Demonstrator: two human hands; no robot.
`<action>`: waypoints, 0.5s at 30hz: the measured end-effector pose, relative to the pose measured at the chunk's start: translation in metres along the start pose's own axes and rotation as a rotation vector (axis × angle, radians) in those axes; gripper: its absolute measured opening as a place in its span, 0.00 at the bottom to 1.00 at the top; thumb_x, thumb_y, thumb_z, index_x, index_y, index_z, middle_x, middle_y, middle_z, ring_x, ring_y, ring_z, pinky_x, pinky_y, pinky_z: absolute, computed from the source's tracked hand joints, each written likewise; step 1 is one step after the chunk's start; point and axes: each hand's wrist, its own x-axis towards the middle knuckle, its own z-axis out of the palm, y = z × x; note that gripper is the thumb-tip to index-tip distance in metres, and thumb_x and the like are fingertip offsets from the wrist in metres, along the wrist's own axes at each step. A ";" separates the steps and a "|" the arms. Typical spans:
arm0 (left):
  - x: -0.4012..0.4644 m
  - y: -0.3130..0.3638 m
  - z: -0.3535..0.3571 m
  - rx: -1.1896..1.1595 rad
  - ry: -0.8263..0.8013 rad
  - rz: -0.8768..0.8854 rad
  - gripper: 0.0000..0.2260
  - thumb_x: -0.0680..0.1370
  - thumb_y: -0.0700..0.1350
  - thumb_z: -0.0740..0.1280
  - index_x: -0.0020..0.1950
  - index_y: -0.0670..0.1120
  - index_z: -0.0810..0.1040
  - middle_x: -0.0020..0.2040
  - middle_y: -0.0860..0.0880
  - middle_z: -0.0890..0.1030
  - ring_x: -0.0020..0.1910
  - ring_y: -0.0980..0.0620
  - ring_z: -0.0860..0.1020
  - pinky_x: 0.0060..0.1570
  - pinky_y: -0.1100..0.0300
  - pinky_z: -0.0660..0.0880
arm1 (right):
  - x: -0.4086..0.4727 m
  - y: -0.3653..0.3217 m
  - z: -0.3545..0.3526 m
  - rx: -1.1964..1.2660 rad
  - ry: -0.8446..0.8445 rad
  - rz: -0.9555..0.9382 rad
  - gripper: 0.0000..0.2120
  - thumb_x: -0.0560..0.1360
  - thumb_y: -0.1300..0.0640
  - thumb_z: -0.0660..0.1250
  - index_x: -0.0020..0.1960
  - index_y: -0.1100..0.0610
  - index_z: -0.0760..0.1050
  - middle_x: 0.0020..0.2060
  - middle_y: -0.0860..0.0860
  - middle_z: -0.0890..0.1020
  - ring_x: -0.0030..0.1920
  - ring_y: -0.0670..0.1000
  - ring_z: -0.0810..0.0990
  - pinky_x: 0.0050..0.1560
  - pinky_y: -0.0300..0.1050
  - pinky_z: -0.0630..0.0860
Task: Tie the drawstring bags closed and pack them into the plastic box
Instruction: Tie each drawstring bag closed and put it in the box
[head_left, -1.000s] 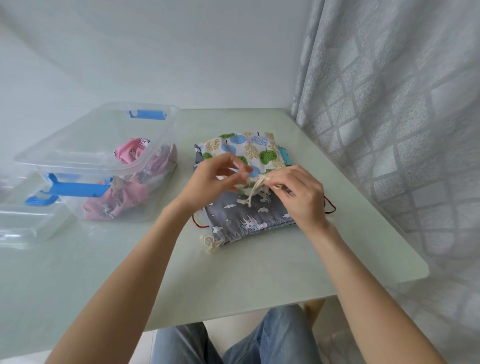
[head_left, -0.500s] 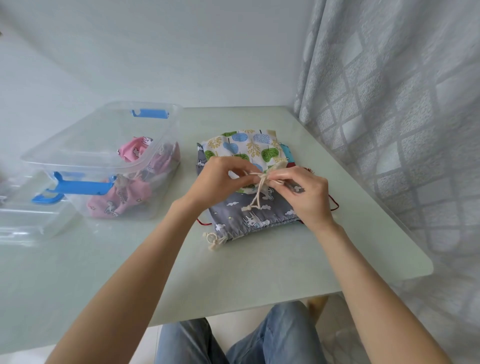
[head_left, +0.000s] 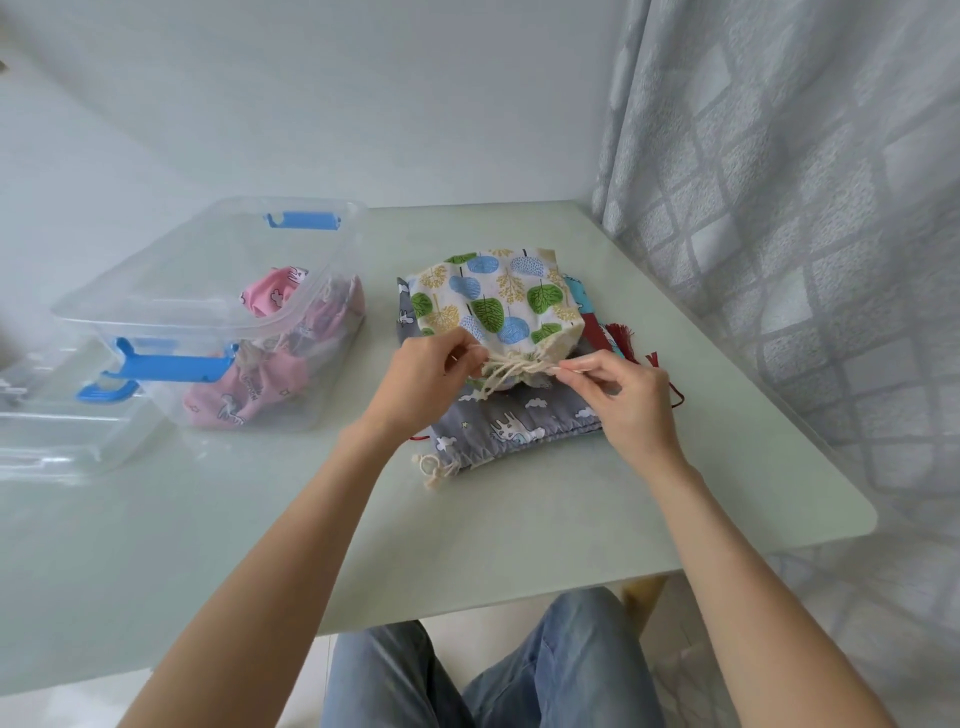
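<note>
Now pulling the cream cotton drawstring (head_left: 511, 370) of the soft, light tree-print cloth bag (head_left: 493, 301), left hand (head_left: 423, 382) and right hand (head_left: 626, 400) each pinching a cord end; probably best gripped near the knot.

1. A pale green table (head_left: 519, 519) with a smooth, faintly glossy top fills most of the space before me; its near right corner is rounded.
2. Behind it a plain white wall (head_left: 311, 93) runs across, meeting a second white wall on the left at a soft corner.
3. On the right hangs a grey curtain (head_left: 779, 182) patterned with a lattice of lighter squares, falling past the table's edge toward the floor.
4. Under the table's near edge a light wooden leg (head_left: 641, 597) shows.
5. The floor (head_left: 62, 701) below looks pale and light-coloured.
6. The light is soft, even and cool, with faint reflections on the tabletop.
</note>
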 end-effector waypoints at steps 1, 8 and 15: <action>-0.001 -0.002 0.000 0.027 -0.002 0.008 0.08 0.79 0.45 0.64 0.44 0.42 0.78 0.35 0.55 0.79 0.30 0.62 0.73 0.33 0.73 0.66 | -0.003 0.001 -0.001 -0.005 -0.005 0.012 0.05 0.70 0.63 0.73 0.44 0.64 0.82 0.41 0.48 0.84 0.42 0.36 0.82 0.44 0.31 0.77; -0.011 -0.015 0.007 0.098 0.075 -0.018 0.07 0.78 0.44 0.65 0.44 0.43 0.79 0.35 0.53 0.80 0.32 0.52 0.75 0.37 0.59 0.69 | -0.010 0.000 -0.006 -0.065 -0.036 0.047 0.03 0.72 0.62 0.71 0.44 0.62 0.81 0.36 0.50 0.84 0.39 0.42 0.83 0.39 0.34 0.79; -0.016 -0.019 0.011 0.045 0.070 -0.076 0.06 0.77 0.45 0.66 0.42 0.46 0.81 0.32 0.55 0.78 0.33 0.53 0.76 0.39 0.59 0.71 | -0.018 0.000 -0.012 -0.109 -0.088 0.043 0.01 0.72 0.63 0.71 0.43 0.61 0.81 0.34 0.46 0.83 0.38 0.40 0.83 0.39 0.39 0.80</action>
